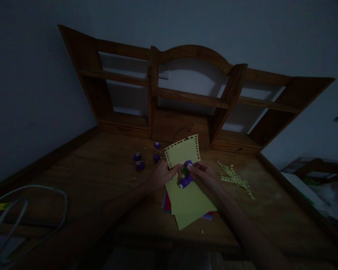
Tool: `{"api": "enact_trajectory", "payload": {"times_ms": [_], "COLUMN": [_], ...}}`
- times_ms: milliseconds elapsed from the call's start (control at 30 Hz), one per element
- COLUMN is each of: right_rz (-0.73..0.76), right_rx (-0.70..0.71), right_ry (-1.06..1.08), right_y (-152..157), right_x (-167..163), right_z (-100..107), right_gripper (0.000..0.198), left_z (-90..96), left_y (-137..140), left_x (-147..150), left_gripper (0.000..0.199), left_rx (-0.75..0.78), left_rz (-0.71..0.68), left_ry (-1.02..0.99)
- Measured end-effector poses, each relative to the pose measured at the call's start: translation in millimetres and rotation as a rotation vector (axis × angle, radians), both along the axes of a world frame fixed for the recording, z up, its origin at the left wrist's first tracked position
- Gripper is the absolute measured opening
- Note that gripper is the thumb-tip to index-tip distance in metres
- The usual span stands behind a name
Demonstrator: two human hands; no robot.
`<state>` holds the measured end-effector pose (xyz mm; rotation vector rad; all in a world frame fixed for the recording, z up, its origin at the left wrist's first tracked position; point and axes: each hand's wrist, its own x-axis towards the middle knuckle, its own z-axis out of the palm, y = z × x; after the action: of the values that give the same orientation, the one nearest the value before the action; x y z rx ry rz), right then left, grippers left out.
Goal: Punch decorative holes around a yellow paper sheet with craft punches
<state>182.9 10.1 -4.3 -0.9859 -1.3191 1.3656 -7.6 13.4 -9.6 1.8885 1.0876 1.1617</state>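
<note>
In the dim head view, my left hand [162, 174] is closed at the left edge of a yellow sheet of paper [183, 150], with its thumb over the paper. Small shapes are punched along the sheet's left, top and right edges. My right hand [205, 173] pinches a small purple craft punch [188, 164] at the sheet's lower part. Just under the hands, another purple punch [184, 182] lies on plain yellow paper [190, 205]. A small green patch shows between the hands; what it is I cannot make out.
More purple punches [140, 165] stand left of my hands among paper bits. Punched yellow strips [234, 176] lie in a heap at the right. Coloured sheets [167, 202] stick out under the yellow paper. A wooden shelf [186, 96] rises behind; a white cable [62, 192] loops at the left.
</note>
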Motion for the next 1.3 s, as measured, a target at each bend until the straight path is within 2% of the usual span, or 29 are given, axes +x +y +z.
{"api": "enact_trajectory", "payload": {"times_ms": [333,533,767,967,1167,1300], "right_rz": [-0.022,-0.085,-0.043,-0.035,-0.049,-0.115], "right_rx": [-0.055,-0.065,-0.035,-0.063,-0.015,-0.040], "right_ry": [-0.009,0.003,0.015,0.065,-0.020,-0.053], "right_y": [0,-1,-3,-3,-6,-9], "right_x": [-1,-4,-5,-7,-7,-8], "right_z": [0,-5,-5,-6,-1,5], "right_gripper": [0.032,0.035,0.034,0.030,0.036,0.040], "left_z": [-0.4,0.6,3.1,3.8,3.1,-0.7], "left_y": [0,0,-1,-2,-2,0], "left_x": [2,2,1,0,1,4], "left_gripper": [0.027,0.022,0.023,0.023,0.022,0.018], "left_rx": [0.006,0.020,0.002,-0.003,-0.020,0.029], "left_rz": [-0.014,-0.010,-0.012,-0.004,-0.042,-0.023], "left_ry": [-0.019,-0.020,0.038,0.018,-0.010,-0.060]}}
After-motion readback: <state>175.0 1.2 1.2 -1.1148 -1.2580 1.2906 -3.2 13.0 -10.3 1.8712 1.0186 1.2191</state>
